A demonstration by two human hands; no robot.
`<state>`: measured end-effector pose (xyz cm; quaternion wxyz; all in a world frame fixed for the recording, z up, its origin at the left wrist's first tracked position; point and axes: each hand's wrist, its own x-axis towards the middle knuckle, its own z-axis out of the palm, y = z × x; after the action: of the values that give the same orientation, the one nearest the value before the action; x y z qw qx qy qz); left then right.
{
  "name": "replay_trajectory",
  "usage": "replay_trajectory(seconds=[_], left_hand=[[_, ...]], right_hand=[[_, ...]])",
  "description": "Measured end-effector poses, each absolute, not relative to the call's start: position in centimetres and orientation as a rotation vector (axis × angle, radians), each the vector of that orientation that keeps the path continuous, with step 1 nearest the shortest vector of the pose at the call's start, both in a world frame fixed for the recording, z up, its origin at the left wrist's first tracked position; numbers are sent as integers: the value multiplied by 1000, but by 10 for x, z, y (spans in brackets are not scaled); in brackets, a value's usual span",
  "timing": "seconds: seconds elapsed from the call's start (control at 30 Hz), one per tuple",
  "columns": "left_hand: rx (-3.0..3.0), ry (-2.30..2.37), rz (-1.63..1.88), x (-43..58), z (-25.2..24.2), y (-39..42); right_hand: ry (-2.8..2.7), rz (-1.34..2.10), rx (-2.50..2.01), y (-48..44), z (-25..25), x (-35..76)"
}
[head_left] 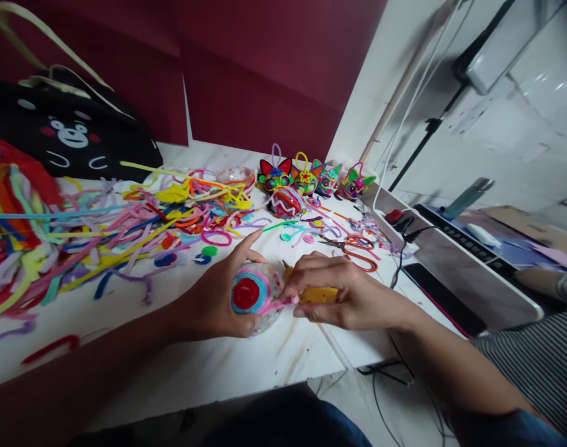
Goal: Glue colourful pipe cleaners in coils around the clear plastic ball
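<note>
My left hand (pixel 218 295) is closed round a clear, speckled ball (pixel 270 316). On the side of the ball sits a red disc (pixel 245 293) ringed with blue and pink fuzzy strips. My right hand (pixel 339 288) has its fingers bent in a pinch at the ball's right side, on the end of a pink pipe cleaner (pixel 283 303) that runs onto the ball. Beneath my right fingers shows a yellow tool (pixel 318 295) with a dark pointed tip, partly hidden; whether that hand also grips it, I cannot tell. Orange-handled scissors (pixel 358 248) lie just beyond.
Many coloured pipe cleaners (pixel 125 236) are heaped at left. Several decorated animal-head ornaments (pixel 306 180) stand at the back. A black bag (pixel 69 130) is behind the heap. At right are a phone (pixel 444 298), cables, a power strip (pixel 395 216) and another person's striped sleeve (pixel 535 354).
</note>
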<state>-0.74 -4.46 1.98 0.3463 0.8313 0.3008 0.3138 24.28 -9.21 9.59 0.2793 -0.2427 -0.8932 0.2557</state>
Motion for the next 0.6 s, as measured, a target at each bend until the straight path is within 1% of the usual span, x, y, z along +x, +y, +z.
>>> replay_trajectory(seconds=[0.13, 0.37, 0.6], left_hand=[[2160, 776, 787, -8, 19, -44], [2180, 780, 713, -9, 20, -46], [2210, 727, 687, -9, 20, -46]], right_hand=[[-2336, 706, -740, -90, 94, 241], [-2204, 889, -978, -80, 84, 234], [-2194, 910, -1120, -75, 76, 225]])
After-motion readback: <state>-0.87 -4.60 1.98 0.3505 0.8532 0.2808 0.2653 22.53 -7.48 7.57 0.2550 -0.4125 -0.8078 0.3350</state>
